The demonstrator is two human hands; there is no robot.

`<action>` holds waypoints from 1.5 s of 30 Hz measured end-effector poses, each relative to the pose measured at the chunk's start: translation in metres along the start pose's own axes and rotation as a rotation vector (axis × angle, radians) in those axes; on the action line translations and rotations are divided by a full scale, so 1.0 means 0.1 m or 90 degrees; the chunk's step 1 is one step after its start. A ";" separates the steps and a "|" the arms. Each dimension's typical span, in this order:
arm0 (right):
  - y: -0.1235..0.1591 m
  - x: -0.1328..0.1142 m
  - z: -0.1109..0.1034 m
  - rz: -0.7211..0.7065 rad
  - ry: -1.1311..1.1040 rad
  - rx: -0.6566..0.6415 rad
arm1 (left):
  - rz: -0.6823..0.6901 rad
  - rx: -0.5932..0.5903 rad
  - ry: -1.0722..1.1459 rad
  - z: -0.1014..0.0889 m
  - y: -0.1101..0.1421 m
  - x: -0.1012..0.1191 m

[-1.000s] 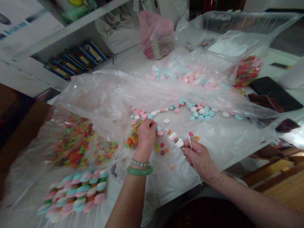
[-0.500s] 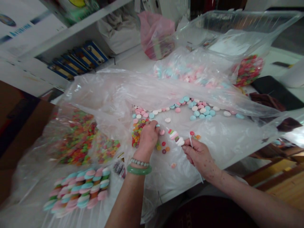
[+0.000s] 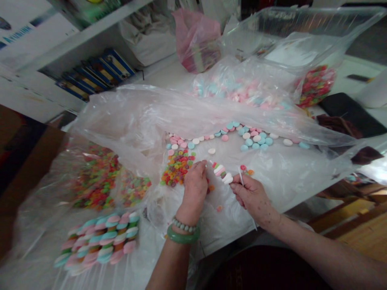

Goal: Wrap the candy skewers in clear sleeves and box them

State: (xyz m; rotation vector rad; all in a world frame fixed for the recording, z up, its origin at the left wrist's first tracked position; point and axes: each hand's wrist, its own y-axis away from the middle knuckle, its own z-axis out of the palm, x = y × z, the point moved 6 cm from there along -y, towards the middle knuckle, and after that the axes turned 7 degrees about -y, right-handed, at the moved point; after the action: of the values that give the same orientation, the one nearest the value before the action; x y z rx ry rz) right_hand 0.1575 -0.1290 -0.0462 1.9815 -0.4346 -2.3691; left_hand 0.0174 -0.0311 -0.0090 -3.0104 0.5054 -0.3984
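Note:
My right hand (image 3: 252,199) is closed round the lower end of a candy skewer (image 3: 223,173), threaded with white and pink marshmallows and coloured gummy rings. A thin white stick (image 3: 241,176) also passes through this hand, poking out above and below. Close to the skewer's tip, my left hand (image 3: 196,185) pinches its thumb and fingers together. A blue marshmallow was at these fingertips half a second ago; only a small pale edge shows there now. Left of that hand lies a pile of gummy rings (image 3: 177,167). A single white marshmallow (image 3: 211,151) rests beyond the skewer.
Loose marshmallows (image 3: 256,139) spill from under a clear plastic sheet (image 3: 169,104). Finished skewers (image 3: 99,241) lie side by side at lower left, near bagged gummy rings (image 3: 96,177). Behind stand a pink bag (image 3: 196,40) and a clear plastic tub (image 3: 329,24). A dark phone-like slab (image 3: 350,114) lies right.
My left hand has left the gummy pile's edge and come right and nearer to me, to the skewer's tip. It has taken up the blue marshmallow. My right hand has hardly moved.

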 end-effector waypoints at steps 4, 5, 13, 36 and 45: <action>0.01 0.00 -0.01 0.015 -0.023 0.008 | 0.030 -0.023 -0.009 -0.01 0.04 -0.02; 0.01 0.00 -0.01 0.016 -0.029 0.008 | 0.039 -0.026 -0.042 -0.01 0.06 0.00; 0.04 -0.02 -0.01 0.022 -0.019 0.025 | 0.090 0.009 -0.221 -0.06 0.16 0.17; 0.30 -0.08 0.44 -0.133 0.334 -0.162 | -0.450 -0.027 1.033 -0.06 0.95 -0.58; 0.32 -0.07 0.46 -0.161 0.357 -0.201 | -0.432 -0.018 1.019 -0.06 0.96 -0.57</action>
State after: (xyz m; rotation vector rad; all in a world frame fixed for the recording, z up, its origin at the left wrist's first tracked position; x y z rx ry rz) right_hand 0.1094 -0.1496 -0.0255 2.4979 0.2080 -1.7116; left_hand -0.0663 -0.1028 -0.0273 -2.0447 -0.5611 -2.7017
